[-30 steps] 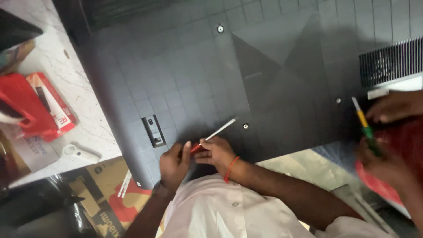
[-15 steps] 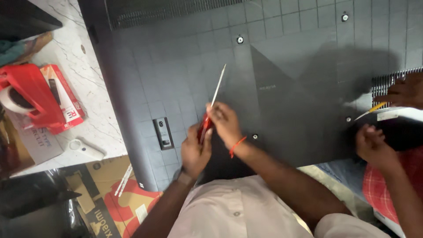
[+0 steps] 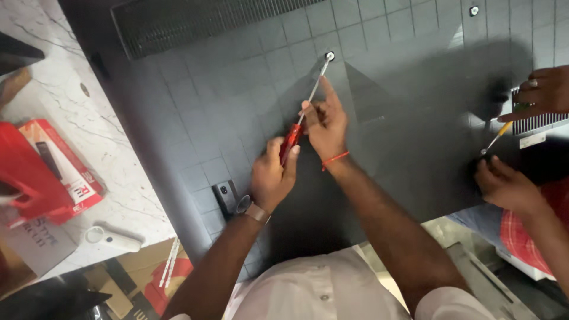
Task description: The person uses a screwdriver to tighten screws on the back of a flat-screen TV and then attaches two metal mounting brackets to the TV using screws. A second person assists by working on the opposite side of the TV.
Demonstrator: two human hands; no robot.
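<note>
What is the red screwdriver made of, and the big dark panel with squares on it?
The screwdriver looks like two materials: a shiny, see-through red handle, probably plastic, and a thin, pale, gleaming shaft, most likely metal. The dark panel has a dull grey, matte surface moulded in a square grid, which suggests plastic, though painted metal is possible. The left hand grips the handle; the right hand steadies the shaft.

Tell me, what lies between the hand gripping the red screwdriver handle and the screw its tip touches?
In the head view, the right hand pinches the metal shaft between the left hand and the screw; beyond its fingers, only bare shaft.
</note>
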